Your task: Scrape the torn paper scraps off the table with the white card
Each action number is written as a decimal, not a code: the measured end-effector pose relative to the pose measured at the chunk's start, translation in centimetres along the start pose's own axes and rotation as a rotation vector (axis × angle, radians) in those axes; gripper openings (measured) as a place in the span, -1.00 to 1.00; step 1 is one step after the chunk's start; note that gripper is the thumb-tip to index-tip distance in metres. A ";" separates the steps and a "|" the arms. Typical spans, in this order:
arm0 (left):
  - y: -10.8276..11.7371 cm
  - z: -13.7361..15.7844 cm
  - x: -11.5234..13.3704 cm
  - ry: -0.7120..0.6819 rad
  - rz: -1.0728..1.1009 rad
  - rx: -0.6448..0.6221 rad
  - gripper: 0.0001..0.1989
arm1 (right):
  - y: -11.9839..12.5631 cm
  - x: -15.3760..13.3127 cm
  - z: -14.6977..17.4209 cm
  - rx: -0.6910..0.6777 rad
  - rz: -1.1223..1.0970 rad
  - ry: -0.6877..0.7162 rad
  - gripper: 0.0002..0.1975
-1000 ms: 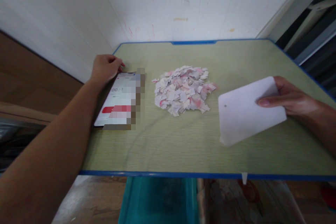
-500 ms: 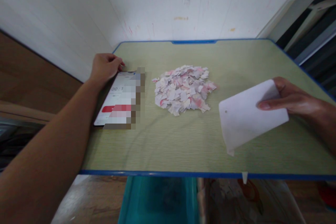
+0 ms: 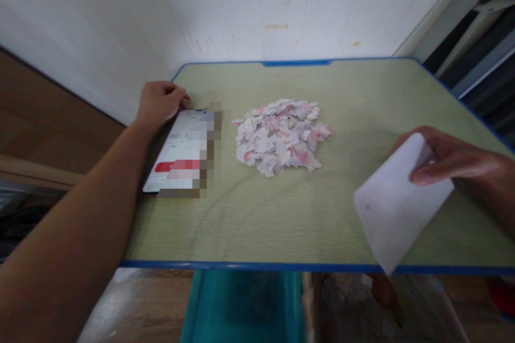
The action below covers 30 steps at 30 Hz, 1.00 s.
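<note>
With twelve o'clock at the white wall (image 3: 241, 0) and the dial centred on the pale green worktop (image 3: 257, 225), a brown panel (image 3: 48, 96) stands off the worktop between nine and ten. Also between nine and ten, at the worktop's edge, is the left hand (image 3: 161, 99), its fingers curled into a narrow shape; I cannot tell whether they grip anything. The phone (image 3: 174, 147) lies face up at nine, just beside that hand and forearm, its screen lit with digits and a red bar, its right part blurred into blocks. Below the front rim, between six and seven, sits a teal bin (image 3: 243, 305). The paper scraps (image 3: 277, 142), white with pink patches, form one loose heap close to the dial's centre, well apart from both hands. Beneath the worktop at five, a container (image 3: 358, 305) shows bits of paper, mostly in shadow. At four, the white sheet (image 3: 396, 211) is tilted, a small dark spot near its left corner and its lowest corner overlapping the blue front rim. The right hand (image 3: 450, 159), at three, holds this sheet pinched, thumb on top and fingers behind. Beyond the worktop, at two, leans a pale frame (image 3: 446, 10) with dark slats.
</note>
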<state>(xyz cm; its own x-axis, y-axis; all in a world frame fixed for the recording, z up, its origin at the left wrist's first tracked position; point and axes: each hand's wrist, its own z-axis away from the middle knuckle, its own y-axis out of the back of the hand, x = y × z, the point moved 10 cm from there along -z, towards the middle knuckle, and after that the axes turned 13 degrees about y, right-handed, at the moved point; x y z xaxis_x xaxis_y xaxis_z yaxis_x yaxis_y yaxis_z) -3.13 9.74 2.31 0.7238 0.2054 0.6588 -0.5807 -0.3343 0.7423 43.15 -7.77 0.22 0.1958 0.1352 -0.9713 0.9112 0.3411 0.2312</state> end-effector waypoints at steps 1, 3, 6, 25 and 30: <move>0.0 0.0 0.0 -0.002 -0.003 0.001 -0.84 | -0.5 0.4 0.0 -0.025 -0.043 -0.030 -0.74; 0.0 0.1 0.1 -0.005 -0.012 0.002 -0.84 | -0.1 0.6 -0.4 0.080 -0.110 -0.039 -0.78; 0.0 0.0 0.1 -0.007 -0.012 0.003 -0.83 | 2.1 0.3 -0.6 0.391 -0.119 0.017 -0.79; -0.1 0.1 0.1 -0.027 -0.018 -0.019 -0.81 | 2.7 -0.2 -0.5 0.528 -0.074 0.067 -0.80; 0.0 0.2 0.2 -0.013 -0.005 -0.007 -0.83 | 2.0 0.2 -0.5 0.420 -0.053 0.034 -0.78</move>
<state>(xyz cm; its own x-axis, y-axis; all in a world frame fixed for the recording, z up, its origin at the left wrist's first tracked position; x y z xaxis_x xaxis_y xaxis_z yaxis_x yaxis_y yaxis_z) -2.87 9.57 2.43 0.7315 0.1956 0.6532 -0.5795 -0.3263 0.7468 44.80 -6.56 0.53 0.1389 0.1611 -0.9771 0.9896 -0.0589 0.1309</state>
